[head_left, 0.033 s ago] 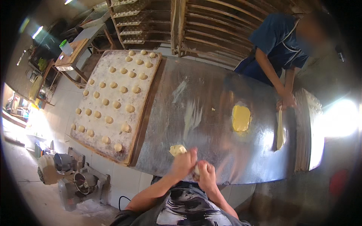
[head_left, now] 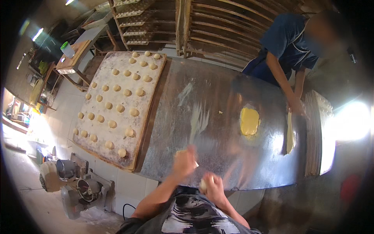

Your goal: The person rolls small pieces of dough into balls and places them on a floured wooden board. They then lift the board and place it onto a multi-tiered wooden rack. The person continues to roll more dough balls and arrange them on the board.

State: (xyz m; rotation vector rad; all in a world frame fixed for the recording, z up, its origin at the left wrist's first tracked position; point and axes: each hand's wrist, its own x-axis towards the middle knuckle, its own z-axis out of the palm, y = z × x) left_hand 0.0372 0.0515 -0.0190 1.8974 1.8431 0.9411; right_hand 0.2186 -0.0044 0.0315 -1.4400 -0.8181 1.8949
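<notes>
My right hand point(head_left: 214, 187) is closed round a pale lump of dough point(head_left: 203, 186) at the near edge of the metal table point(head_left: 218, 148). Smeared by motion, my left hand point(head_left: 184, 163) is over the tabletop to the left of it. Beneath or in that hand is a second pale piece of dough point(head_left: 196, 164), mostly hidden, with only bits of its edge showing. Whether the left fingers grip it cannot be made out. To the left, several round dough balls point(head_left: 127, 93) sit in loose rows on a floured board point(head_left: 120, 80).
A yellow slab of soft fat or dough point(head_left: 249, 121) lies right of centre. At the far right a co-worker point(head_left: 286, 50) handles a long dough strip point(head_left: 290, 136) beside stacked boards point(head_left: 313, 132). Racks point(head_left: 230, 29) stand behind; machines point(head_left: 83, 187) are on the floor at lower left.
My left hand has come away from my right hand, moving left over the dough piece on the table. The co-worker's hands have shifted slightly at the strip.
</notes>
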